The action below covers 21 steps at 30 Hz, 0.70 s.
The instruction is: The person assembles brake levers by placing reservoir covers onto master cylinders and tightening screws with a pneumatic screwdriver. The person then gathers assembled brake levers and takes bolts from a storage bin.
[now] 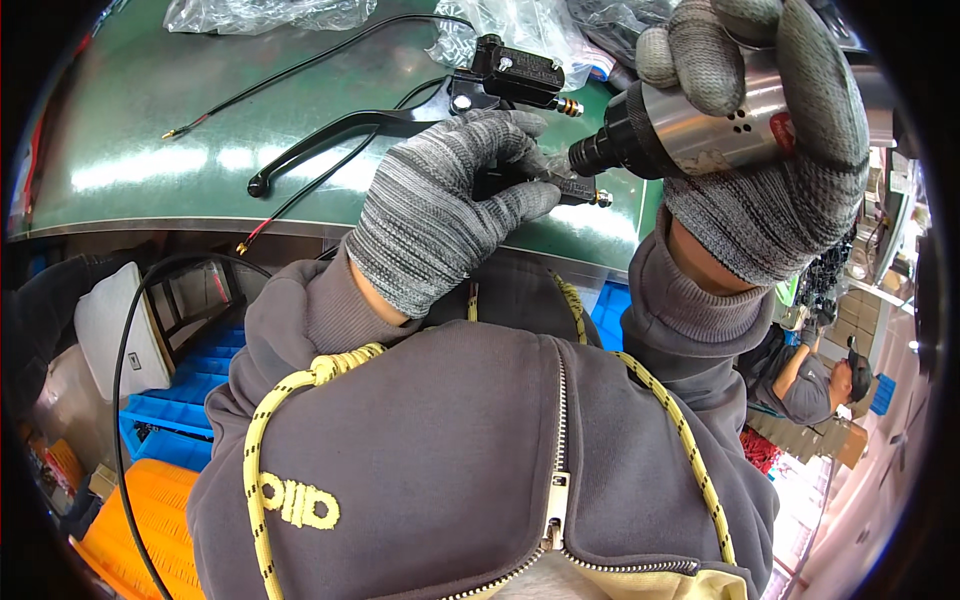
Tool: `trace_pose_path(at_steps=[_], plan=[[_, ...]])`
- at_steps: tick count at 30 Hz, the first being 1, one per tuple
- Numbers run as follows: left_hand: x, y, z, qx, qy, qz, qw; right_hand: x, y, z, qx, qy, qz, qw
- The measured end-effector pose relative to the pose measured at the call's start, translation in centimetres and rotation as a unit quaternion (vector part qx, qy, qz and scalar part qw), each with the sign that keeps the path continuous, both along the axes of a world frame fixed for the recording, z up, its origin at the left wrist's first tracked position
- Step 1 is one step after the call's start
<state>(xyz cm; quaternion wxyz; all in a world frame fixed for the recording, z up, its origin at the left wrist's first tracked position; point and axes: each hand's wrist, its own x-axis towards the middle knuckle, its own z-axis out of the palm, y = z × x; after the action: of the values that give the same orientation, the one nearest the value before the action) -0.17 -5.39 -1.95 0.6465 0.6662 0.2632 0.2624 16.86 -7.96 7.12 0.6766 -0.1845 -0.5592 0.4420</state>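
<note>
My right hand (815,130), in a grey knitted glove, is wrapped round a silver, cylindrical power screwdriver (715,125). Its black nose points left, close to my left fingertips. My left hand (430,205), gloved alike, pinches a black brake master cylinder (578,190) at the table's front edge; the glove hides much of it. Something small and clear lies between the driver's nose and my left fingers, too blurred to name. Just beyond my left hand rests a second black brake master cylinder (515,75), with a brake lever (340,135) reaching left.
Thin black cables (300,75) with bare metal ends lie across the green table (130,120). Clear plastic bags (270,12) are at its far side. Below left are blue crates (170,415) and an orange crate (150,520). Another person (815,385) is at the far right.
</note>
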Motion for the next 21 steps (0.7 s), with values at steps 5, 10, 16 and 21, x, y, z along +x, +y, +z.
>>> trace_pose_path(at_steps=[5,10,16,21], plan=[[0.1,-0.1,-0.3,0.052,-0.025,0.009,0.998,0.5,-0.6,-0.5,-0.024,0.004,-0.072,0.997],[0.2,0.0,-0.8,0.042,-0.023,0.005,0.999,0.4,-0.9,-0.4,-0.017,-0.03,-0.067,0.997],[0.3,0.2,-1.0,0.153,-0.028,0.004,0.988,0.3,-1.3,-0.3,-0.011,-0.056,-0.068,0.996],[0.4,0.0,-0.4,0.197,-0.011,0.014,0.98,0.5,-1.4,-0.3,-0.008,-0.073,-0.073,0.995]])
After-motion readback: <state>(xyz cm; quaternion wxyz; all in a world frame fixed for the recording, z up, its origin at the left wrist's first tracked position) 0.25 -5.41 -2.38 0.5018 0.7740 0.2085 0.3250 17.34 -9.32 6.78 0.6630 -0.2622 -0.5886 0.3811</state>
